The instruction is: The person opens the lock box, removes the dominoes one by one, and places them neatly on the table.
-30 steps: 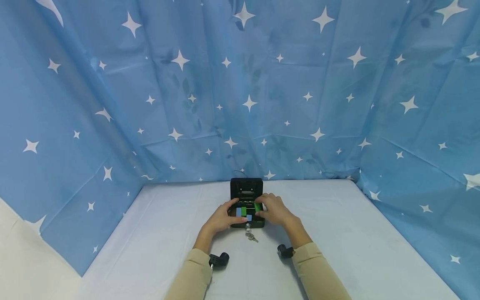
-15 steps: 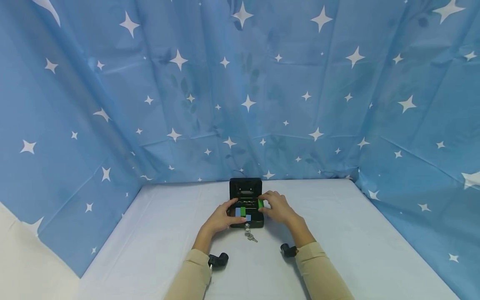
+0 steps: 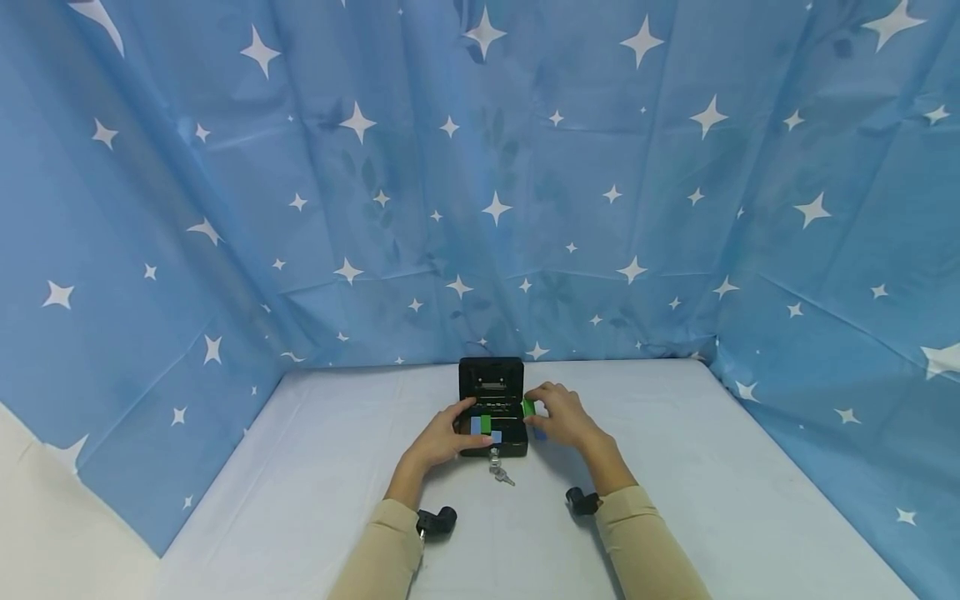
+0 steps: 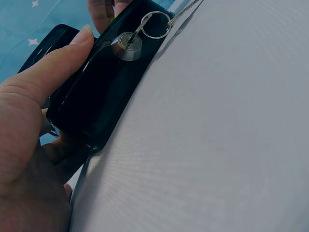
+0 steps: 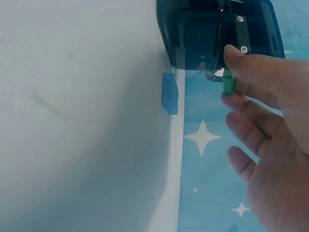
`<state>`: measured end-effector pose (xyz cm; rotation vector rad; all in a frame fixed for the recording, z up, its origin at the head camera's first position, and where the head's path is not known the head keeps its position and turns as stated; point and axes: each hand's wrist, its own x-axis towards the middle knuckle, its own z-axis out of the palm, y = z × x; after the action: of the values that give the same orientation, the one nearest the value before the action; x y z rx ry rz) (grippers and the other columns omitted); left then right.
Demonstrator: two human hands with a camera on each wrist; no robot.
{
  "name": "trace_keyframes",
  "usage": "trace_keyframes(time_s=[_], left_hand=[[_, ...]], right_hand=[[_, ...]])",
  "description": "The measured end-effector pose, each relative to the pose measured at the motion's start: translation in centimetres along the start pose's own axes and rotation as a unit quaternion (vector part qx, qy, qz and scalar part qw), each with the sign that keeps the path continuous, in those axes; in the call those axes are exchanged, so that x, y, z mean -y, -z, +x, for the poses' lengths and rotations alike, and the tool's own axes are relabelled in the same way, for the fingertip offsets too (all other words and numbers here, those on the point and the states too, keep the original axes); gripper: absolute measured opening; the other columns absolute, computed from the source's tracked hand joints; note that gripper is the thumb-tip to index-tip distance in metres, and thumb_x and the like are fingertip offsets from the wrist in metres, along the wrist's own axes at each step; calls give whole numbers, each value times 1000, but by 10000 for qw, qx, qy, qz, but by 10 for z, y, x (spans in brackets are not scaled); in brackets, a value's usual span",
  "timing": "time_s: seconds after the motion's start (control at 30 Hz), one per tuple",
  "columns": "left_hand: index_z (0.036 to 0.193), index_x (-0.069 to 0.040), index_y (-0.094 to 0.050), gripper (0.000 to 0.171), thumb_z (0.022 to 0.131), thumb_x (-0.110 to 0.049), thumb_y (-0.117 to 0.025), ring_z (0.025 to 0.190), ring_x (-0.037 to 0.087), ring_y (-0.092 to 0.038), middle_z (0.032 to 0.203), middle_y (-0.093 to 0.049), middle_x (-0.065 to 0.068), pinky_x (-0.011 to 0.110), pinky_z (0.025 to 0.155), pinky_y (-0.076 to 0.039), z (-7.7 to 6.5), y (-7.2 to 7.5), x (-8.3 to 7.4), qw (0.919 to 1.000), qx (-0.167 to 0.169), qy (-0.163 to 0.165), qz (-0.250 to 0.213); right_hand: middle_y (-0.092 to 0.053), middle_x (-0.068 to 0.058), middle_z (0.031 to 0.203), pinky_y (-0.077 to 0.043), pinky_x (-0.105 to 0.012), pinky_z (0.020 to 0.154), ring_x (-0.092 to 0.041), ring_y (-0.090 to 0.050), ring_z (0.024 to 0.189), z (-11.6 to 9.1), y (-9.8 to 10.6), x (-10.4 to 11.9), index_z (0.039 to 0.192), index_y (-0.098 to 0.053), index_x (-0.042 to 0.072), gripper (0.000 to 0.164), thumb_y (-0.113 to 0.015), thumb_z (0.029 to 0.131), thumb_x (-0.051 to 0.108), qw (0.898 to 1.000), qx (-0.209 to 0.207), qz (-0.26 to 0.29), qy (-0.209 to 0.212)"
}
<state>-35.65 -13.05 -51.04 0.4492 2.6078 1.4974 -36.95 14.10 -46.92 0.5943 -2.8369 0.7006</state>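
Observation:
A small black cash box (image 3: 513, 450) stands with its lid raised. My left hand (image 3: 441, 439) holds its left side, the thumb over the front rim. Inside the box are a blue block (image 3: 476, 425), a green block (image 3: 486, 422) and another blue block (image 3: 497, 436), partly behind that thumb. Just right of the box, my right hand (image 3: 567, 419) pinches a green block (image 5: 228, 86) between thumb and fingertips. On the table below it lies a loose blue block (image 5: 170, 94). A key sits in the front lock (image 4: 128, 44), with a key ring (image 4: 155, 25) attached.
The table (image 3: 750, 500) is covered in white cloth. A blue curtain (image 3: 495, 167) with white stars hangs behind the box and along the sides. Other keys (image 3: 502, 476) dangle onto the cloth in front of the box.
My right hand has moved to the right with the green block, from over the box interior to just outside its right wall. The blue block beneath has come into view. My left hand stays put.

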Motion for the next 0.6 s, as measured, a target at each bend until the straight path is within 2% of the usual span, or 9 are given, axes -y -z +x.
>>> trace_keyframes(time_s=[0.3, 0.6], left_hand=[[161, -24, -41, 94, 83, -51, -86, 154, 41, -32, 166, -36, 19, 64, 119, -34, 0, 1, 0, 10000, 47, -47, -53], [161, -24, -41, 96, 82, -51, -87, 155, 42, -30, 166, -36, 18, 65, 119, -33, 1, 1, 1, 9999, 49, -85, -33]], right_hand=[[-70, -10, 125, -44, -54, 95, -30, -61, 112, -1, 1, -3, 127, -73, 7, 40, -82, 91, 24, 9999, 52, -97, -13], [-70, -12, 125, -43, -56, 98, -33, -61, 116, -3, 0, -9, 125, -73, 5, 39, -82, 90, 20, 9998, 149, -73, -121]])
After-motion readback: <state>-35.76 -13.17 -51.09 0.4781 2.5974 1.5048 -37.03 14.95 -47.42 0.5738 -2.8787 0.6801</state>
